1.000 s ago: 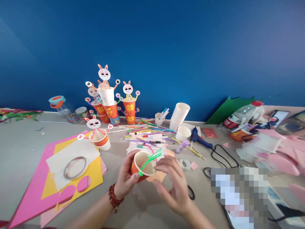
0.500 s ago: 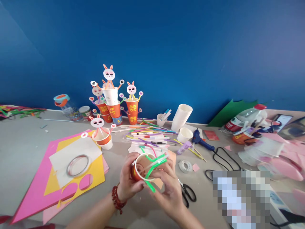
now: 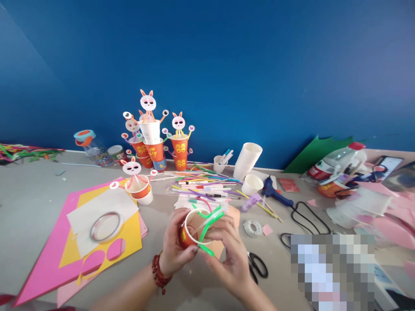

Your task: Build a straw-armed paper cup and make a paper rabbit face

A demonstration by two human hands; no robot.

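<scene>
A red paper cup (image 3: 187,235) with a white rim is tilted so its mouth faces up and to the right. My left hand (image 3: 177,242) is wrapped round its left side, a red beaded bracelet at the wrist. On the right, my right hand (image 3: 228,248) has its fingers closed round green fuzzy stems (image 3: 207,225) and the cup's right rim. A clear stick with the stems crosses the cup's mouth. Part of the right fingers is hidden behind the stems. Nearby, a rabbit-faced cup figure (image 3: 138,186) stands to the left.
More rabbit cup figures (image 3: 180,151) stand by the blue wall. Coloured stems and pens (image 3: 207,188) lie behind my hands. To the right are a tape roll (image 3: 252,228), black-handled scissors (image 3: 258,264) and a blue glue gun (image 3: 275,194). Coloured paper (image 3: 69,229) lies left.
The green stems have shifted slightly down and left at the cup's mouth, along with the right fingers. Both hands still hold the cup and stems.
</scene>
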